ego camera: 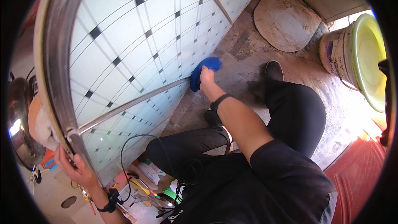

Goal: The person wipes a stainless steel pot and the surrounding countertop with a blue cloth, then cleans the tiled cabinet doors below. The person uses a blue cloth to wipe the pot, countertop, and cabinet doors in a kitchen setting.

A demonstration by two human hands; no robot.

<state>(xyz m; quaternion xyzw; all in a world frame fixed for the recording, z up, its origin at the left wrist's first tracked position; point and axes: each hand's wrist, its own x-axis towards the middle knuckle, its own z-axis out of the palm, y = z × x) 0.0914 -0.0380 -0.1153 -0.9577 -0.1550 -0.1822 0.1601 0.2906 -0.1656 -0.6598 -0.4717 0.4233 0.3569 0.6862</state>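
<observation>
My right hand point(207, 77) grips a blue cloth point(199, 71), which lies against the lower part of a white panel point(161, 46) with a black grid pattern, close to the end of a metal divider strip point(133, 104). At the lower left, my left hand point(76, 168) rests on the edge of the counter point(56, 112) above the panels, fingers over the top and partly apart. A white and orange cloth point(42, 124) lies on the counter just beyond those fingers.
A yellow-green basin point(370, 62) sits on a bucket point(335, 49) at the right. A rounded mat or board point(287, 18) lies on the floor. A metal pot point(23, 130) stands at the far left. A thin black cable point(124, 149) hangs by my left wrist, above assorted items. A red panel point(357, 165) is lower right.
</observation>
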